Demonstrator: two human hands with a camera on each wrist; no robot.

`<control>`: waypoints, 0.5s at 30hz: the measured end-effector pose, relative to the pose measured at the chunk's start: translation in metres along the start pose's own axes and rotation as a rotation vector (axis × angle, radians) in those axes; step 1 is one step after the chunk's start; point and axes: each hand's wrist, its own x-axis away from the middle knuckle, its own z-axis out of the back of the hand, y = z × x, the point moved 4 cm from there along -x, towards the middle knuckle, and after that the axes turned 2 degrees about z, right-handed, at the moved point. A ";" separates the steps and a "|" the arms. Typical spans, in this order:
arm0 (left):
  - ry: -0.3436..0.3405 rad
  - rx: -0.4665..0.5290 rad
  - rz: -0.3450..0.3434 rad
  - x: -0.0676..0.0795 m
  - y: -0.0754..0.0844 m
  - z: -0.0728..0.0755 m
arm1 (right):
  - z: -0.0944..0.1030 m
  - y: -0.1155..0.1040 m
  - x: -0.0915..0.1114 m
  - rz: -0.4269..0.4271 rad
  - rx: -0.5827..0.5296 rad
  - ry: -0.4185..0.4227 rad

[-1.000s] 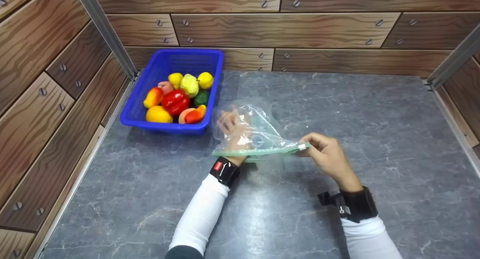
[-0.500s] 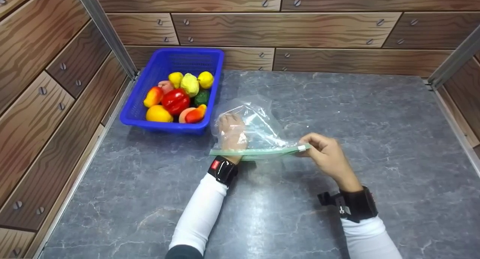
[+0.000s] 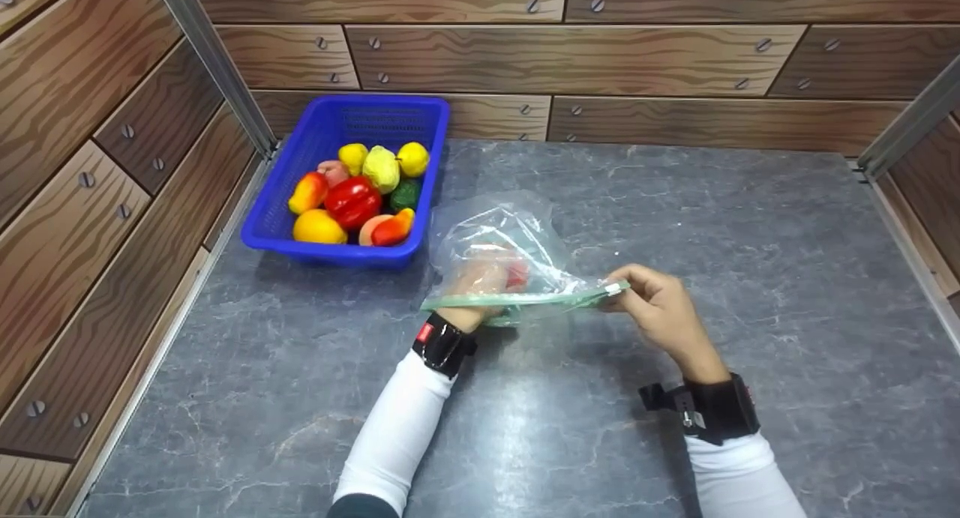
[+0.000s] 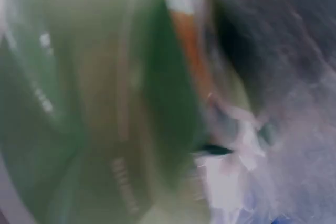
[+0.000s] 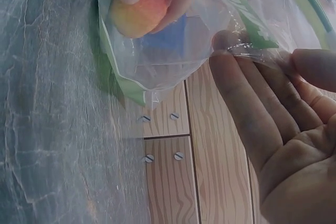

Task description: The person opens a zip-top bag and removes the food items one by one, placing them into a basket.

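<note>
A clear zip bag [image 3: 491,211] with a green zip edge [image 3: 540,300] lies spread over the table, its mouth facing me. My left hand [image 3: 478,278] is inside it up to the wrist and grips a round red-and-yellow fruit [image 3: 517,274]. The right wrist view shows the fingers curled round this fruit [image 5: 134,14] within the bag's mouth. At the zip's right end my right hand [image 3: 664,315] pinches the bag's edge beside the white slider [image 3: 613,288]. The left wrist view is mostly blurred green plastic [image 4: 173,98].
A blue basket [image 3: 255,235] stands at the back left, close to the bag. In it lie a red pepper [image 3: 352,202], an orange [image 3: 319,226], yellow lemons [image 3: 413,159] and several other fruits. Wood-patterned walls [image 3: 570,53] bound the grey marbled table [image 3: 750,218].
Inside the bag, my left hand has turned, so the red fruit now shows on its right side. My right hand keeps its pinch and has shifted slightly right.
</note>
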 end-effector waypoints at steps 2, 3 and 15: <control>-0.055 -0.060 0.014 -0.001 0.006 0.003 | 0.001 0.000 0.000 0.001 0.003 0.006; -0.078 -0.066 0.029 -0.001 0.009 0.005 | 0.002 0.000 -0.001 0.000 0.003 0.008; -0.217 -0.192 -0.039 0.014 0.035 0.016 | 0.007 0.004 -0.002 -0.013 0.010 0.033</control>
